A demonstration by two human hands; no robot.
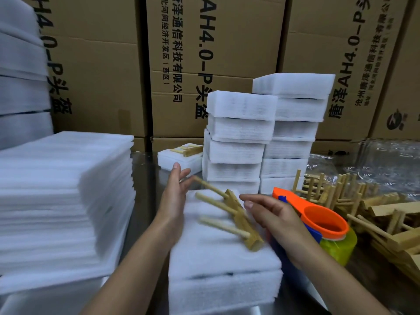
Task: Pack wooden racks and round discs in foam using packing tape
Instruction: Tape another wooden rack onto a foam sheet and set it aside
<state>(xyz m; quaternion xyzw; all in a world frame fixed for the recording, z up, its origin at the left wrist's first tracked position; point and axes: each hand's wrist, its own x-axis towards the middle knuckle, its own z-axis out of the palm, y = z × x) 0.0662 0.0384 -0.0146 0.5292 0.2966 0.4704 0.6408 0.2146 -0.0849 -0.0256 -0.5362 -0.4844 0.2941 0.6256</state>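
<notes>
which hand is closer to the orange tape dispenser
Right. The right hand is just beside the orange tape dispenser, overlapping its near edge. The left hand is farther off, on the other side of the wooden rack.

The scene is lit brightly and evenly, and only soft shadows are cast. The wooden rack (236, 212) and the left hand (175, 194) are smeared by blur. The cardboard boxes (95, 71) are bent near the edges. Small bright spots are seen on the plastic wrap (381, 160).
</notes>
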